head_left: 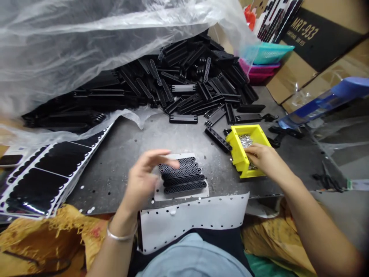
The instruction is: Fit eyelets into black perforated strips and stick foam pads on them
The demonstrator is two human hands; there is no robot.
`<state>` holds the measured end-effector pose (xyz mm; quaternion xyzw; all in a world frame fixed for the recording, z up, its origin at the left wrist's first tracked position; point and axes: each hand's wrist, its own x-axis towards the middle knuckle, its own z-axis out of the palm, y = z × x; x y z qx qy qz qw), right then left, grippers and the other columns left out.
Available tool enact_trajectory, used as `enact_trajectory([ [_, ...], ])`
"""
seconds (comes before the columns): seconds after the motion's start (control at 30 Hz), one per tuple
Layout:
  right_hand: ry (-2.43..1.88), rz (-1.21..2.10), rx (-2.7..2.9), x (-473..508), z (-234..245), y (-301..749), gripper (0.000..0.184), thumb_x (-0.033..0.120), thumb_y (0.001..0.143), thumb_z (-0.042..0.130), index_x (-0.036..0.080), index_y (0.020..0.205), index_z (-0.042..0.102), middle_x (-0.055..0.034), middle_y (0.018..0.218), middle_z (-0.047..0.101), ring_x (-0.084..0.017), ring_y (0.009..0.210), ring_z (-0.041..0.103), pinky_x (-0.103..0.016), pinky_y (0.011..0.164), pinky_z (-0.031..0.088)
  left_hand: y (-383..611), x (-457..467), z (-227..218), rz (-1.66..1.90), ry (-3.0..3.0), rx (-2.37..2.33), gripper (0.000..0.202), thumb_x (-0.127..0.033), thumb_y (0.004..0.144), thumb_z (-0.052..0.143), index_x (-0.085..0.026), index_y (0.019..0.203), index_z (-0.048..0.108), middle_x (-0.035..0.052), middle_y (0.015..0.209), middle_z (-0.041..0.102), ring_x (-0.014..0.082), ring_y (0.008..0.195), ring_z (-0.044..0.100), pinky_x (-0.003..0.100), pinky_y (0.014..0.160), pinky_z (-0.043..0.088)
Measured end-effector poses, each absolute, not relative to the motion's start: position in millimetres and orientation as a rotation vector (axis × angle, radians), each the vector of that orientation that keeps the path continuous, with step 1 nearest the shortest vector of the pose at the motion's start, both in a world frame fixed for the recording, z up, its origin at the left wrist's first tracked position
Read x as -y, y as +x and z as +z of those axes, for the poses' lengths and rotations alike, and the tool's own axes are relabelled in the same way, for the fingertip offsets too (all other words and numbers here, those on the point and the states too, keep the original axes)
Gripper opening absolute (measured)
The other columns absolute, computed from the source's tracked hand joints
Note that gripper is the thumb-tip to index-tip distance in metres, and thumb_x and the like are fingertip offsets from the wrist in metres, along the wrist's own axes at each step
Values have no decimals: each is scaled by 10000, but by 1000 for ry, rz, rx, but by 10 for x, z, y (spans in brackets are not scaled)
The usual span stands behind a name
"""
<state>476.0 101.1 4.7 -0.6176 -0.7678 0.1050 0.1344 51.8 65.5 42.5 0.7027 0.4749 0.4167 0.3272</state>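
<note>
My left hand [144, 177] hovers over the grey table [121, 154] with its fingers spread, fingertips just above a row of several black mesh grille strips [182, 177] lying side by side on a white sheet [161, 192]. It holds nothing. My right hand [266, 159] reaches into a small yellow bin [240, 148] filled with tiny silver screws [246, 140]; its fingers curl down among the screws, and whatever they pinch is hidden.
A big heap of black plastic strips [187, 80] spills from a clear plastic bag [86, 42] at the back. White sheets of black stickers [43, 177] lie at left. Cardboard boxes [317, 42] and coloured trays [268, 57] stand at back right. A perforated white strip [196, 221] hangs over the front edge.
</note>
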Motion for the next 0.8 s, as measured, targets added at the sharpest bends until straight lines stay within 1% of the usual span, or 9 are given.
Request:
enact_trajectory([
  [0.13, -1737, 126, 2029, -951, 247, 4591, 227, 329, 957, 600, 223, 933, 800, -83, 951, 770, -251, 837, 726, -386, 795, 565, 653, -633, 89, 669, 2174, -1347, 1130, -632, 574, 927, -189, 1526, 509, 202, 1474, 564, 457, 1439, 448, 715, 1223, 290],
  [0.2, -1632, 161, 1980, -879, 351, 4256, 197, 348, 979, 624, 246, 1000, 791, -67, 993, 765, -237, 885, 723, -381, 838, 571, 699, -597, -62, 516, 2250, -1367, 1216, -592, 598, 926, -202, 1604, 364, 207, 1495, 506, 458, 1429, 424, 706, 1222, 292],
  [0.33, -1251, 677, 2193, -749, 249, 3250, 197, 235, 1031, 575, 246, 1080, 766, -44, 1004, 742, -187, 904, 704, -335, 839, 594, 692, -554, -149, 481, 2292, -1355, 1164, -497, 673, 891, -226, 1622, 276, 189, 1444, 503, 441, 1361, 447, 681, 1169, 359],
  [0.4, -1183, 568, 2254, -694, 64, 2832, 250, 184, 1045, 525, 232, 1133, 754, -74, 1004, 733, -214, 920, 679, -365, 826, 592, 674, -547, -151, 490, 2301, -1332, 1184, -494, 666, 902, -227, 1624, 259, 191, 1455, 497, 440, 1358, 448, 672, 1164, 359],
  [0.5, -1214, 331, 2300, -584, -174, 2557, 339, 188, 1042, 528, 215, 1355, 655, -161, 1235, 701, -292, 1096, 648, -455, 876, 579, 667, -528, -179, 532, 2319, -1330, 1208, -541, 693, 892, -228, 1642, 215, 200, 1485, 490, 436, 1369, 451, 662, 1175, 343],
  [0.6, -1245, 324, 2226, -485, -239, 2616, 410, 255, 1042, 562, 259, 1451, 563, -166, 1369, 626, -310, 1213, 614, -494, 948, 551, 664, -503, -203, 561, 2343, -1314, 1238, -645, 734, 845, -217, 1665, 149, 219, 1548, 460, 432, 1434, 415, 661, 1216, 288],
  [0.7, -1262, 447, 2119, -462, -183, 2752, 204, 335, 1022, 627, 271, 1208, 681, -100, 1134, 680, -264, 1073, 646, -440, 914, 525, 607, -504, -175, 577, 2340, -1257, 1293, -770, 707, 794, -182, 1667, 159, 229, 1595, 436, 429, 1491, 374, 656, 1252, 234],
  [0.73, -1258, 456, 2125, -468, -155, 2786, 128, 339, 1017, 641, 266, 1103, 704, -77, 1048, 691, -249, 1014, 646, -422, 886, 504, 571, -512, -157, 598, 2332, -1246, 1224, -764, 733, 779, -182, 1653, 219, 218, 1590, 456, 418, 1490, 387, 647, 1255, 234],
  [0.8, -1218, 393, 2202, -483, -100, 2833, 101, 299, 1027, 631, 255, 996, 716, -49, 964, 718, -226, 955, 637, -399, 848, 443, 485, -538, -116, 686, 2329, -1271, 837, -612, 878, 741, -217, 1551, 437, 157, 1510, 572, 360, 1446, 468, 605, 1251, 258],
])
